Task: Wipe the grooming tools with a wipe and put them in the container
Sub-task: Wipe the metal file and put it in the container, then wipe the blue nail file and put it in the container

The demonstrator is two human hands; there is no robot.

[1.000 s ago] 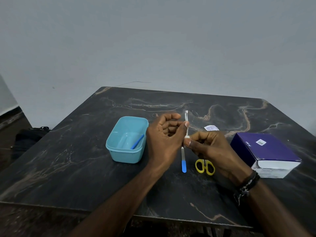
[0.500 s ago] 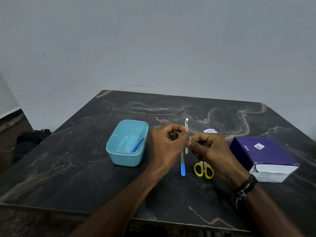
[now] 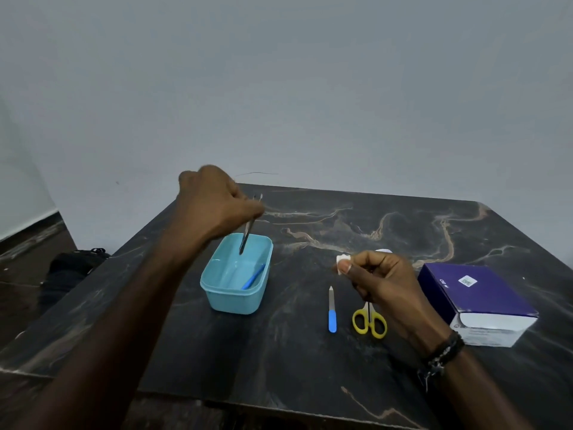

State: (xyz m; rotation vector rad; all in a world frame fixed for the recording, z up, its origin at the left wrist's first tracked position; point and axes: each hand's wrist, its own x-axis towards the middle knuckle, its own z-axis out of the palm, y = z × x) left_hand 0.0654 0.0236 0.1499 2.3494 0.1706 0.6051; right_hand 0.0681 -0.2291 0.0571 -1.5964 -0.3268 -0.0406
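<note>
Purple box, yellow-handled scissors and blue-handled nail file are laid on the dark marbled desk. Thin metal tweezers are pinched by the left hand, now moved over the light-blue plastic container, tip inside. A white wipe is pinched by the right hand, now apart.
</note>
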